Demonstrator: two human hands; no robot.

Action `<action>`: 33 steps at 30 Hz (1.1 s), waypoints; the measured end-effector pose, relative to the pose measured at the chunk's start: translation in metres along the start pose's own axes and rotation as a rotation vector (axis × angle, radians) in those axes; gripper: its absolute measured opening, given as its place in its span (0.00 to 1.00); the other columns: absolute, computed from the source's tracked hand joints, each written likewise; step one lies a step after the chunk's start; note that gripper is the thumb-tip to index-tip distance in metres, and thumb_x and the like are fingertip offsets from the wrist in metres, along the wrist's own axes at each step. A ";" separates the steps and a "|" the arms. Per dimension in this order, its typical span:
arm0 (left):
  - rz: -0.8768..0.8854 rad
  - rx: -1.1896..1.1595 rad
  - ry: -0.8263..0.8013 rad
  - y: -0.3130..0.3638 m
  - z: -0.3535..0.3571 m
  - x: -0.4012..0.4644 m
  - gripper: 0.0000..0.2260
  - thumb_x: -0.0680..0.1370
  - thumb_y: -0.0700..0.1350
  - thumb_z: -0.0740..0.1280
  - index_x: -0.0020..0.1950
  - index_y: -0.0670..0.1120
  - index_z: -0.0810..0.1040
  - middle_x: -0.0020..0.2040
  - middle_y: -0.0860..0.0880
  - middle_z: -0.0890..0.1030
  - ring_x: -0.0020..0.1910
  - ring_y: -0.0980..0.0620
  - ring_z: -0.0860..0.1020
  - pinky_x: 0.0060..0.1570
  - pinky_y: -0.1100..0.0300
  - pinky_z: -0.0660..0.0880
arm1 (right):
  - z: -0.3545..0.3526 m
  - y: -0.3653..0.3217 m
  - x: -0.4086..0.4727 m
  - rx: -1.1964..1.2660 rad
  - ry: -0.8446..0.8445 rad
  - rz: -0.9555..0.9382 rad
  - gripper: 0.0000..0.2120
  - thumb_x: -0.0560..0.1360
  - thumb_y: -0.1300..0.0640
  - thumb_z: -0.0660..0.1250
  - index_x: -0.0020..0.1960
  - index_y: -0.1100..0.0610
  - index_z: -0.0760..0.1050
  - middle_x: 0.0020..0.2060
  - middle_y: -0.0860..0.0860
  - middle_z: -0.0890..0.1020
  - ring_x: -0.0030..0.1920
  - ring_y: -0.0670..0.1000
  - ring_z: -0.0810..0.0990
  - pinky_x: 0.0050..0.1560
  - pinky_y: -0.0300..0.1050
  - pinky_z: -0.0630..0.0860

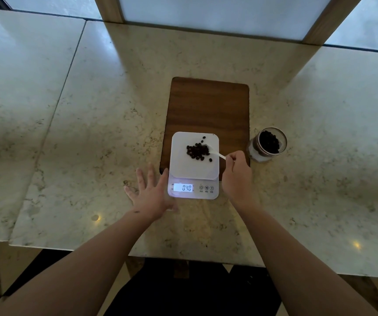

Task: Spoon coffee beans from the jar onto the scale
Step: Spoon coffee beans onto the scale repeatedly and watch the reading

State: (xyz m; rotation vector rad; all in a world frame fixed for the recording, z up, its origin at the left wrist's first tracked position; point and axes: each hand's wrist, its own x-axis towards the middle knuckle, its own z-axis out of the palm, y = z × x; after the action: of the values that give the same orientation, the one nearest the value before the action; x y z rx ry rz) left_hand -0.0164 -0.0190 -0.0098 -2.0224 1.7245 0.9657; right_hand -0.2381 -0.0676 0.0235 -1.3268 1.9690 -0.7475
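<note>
The right hand (237, 173) pinches the handle end of a small white spoon (215, 152), fingers closed around it, with the bowl lying at the 3 o'clock edge of a dark heap of coffee beans (197, 151) on the white scale (193, 166). The left hand (150, 192) is spread wide and holds nothing, palm down on the counter (81, 133) at about 9 o'clock of the scale, its index finger seeming to touch the scale's edge. The jar (267, 144), open and still holding beans, stands on the counter at 3 o'clock of the scale, just off the wooden board (208, 106). The display (183, 187) is lit, though I would not trust my reading of it. To tip this spoonful well, I'd roll the wrist slowly over the middle of the platform, keep the spoon from pressing down, and keep the left hand off the scale so the number stays honest.
</note>
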 end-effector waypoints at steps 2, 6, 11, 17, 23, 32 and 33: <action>0.001 -0.001 -0.002 0.000 0.000 0.000 0.56 0.69 0.67 0.74 0.80 0.61 0.35 0.79 0.47 0.27 0.72 0.39 0.21 0.67 0.21 0.36 | -0.003 0.000 -0.003 -0.051 0.007 -0.086 0.09 0.85 0.57 0.54 0.48 0.55 0.69 0.31 0.47 0.72 0.28 0.46 0.67 0.28 0.42 0.62; 0.001 -0.008 -0.011 0.000 -0.001 0.000 0.56 0.69 0.66 0.75 0.80 0.61 0.35 0.78 0.47 0.25 0.72 0.39 0.21 0.67 0.21 0.35 | -0.012 0.003 -0.008 -0.143 0.010 -0.226 0.09 0.85 0.56 0.54 0.49 0.58 0.69 0.30 0.49 0.72 0.27 0.48 0.65 0.27 0.47 0.63; -0.004 -0.002 -0.010 -0.001 0.002 0.003 0.56 0.68 0.66 0.75 0.80 0.61 0.35 0.77 0.48 0.24 0.72 0.39 0.20 0.67 0.21 0.35 | -0.017 0.003 -0.006 -0.110 0.031 -0.247 0.09 0.85 0.58 0.55 0.50 0.60 0.71 0.31 0.49 0.73 0.28 0.49 0.68 0.28 0.45 0.64; -0.017 0.004 -0.015 -0.002 0.004 0.003 0.57 0.67 0.67 0.75 0.79 0.62 0.34 0.77 0.49 0.24 0.72 0.39 0.20 0.66 0.21 0.35 | -0.016 0.002 0.020 0.064 0.006 -0.061 0.09 0.85 0.57 0.56 0.51 0.58 0.73 0.33 0.49 0.73 0.30 0.45 0.68 0.28 0.37 0.64; -0.022 -0.008 -0.009 -0.001 0.003 0.003 0.57 0.68 0.66 0.75 0.80 0.62 0.35 0.78 0.49 0.25 0.72 0.40 0.21 0.67 0.21 0.35 | -0.012 -0.003 0.037 0.132 -0.056 0.018 0.08 0.85 0.55 0.55 0.52 0.56 0.71 0.34 0.51 0.73 0.32 0.48 0.69 0.31 0.46 0.65; -0.011 -0.012 -0.017 -0.003 0.003 0.004 0.56 0.68 0.66 0.75 0.80 0.62 0.36 0.75 0.50 0.21 0.70 0.40 0.18 0.66 0.21 0.34 | 0.002 -0.005 0.044 0.110 -0.087 0.028 0.08 0.85 0.55 0.55 0.50 0.53 0.70 0.32 0.47 0.74 0.27 0.42 0.68 0.30 0.44 0.64; -0.009 -0.011 -0.015 -0.003 0.003 0.003 0.56 0.68 0.66 0.75 0.80 0.62 0.36 0.75 0.50 0.22 0.70 0.40 0.18 0.66 0.21 0.34 | 0.002 -0.004 0.043 0.093 -0.100 0.022 0.08 0.85 0.54 0.55 0.50 0.53 0.71 0.32 0.47 0.74 0.27 0.41 0.70 0.30 0.44 0.65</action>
State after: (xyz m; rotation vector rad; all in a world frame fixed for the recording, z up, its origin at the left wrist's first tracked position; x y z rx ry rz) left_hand -0.0145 -0.0188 -0.0150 -2.0225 1.7053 0.9866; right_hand -0.2466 -0.1091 0.0173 -1.2616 1.8453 -0.7389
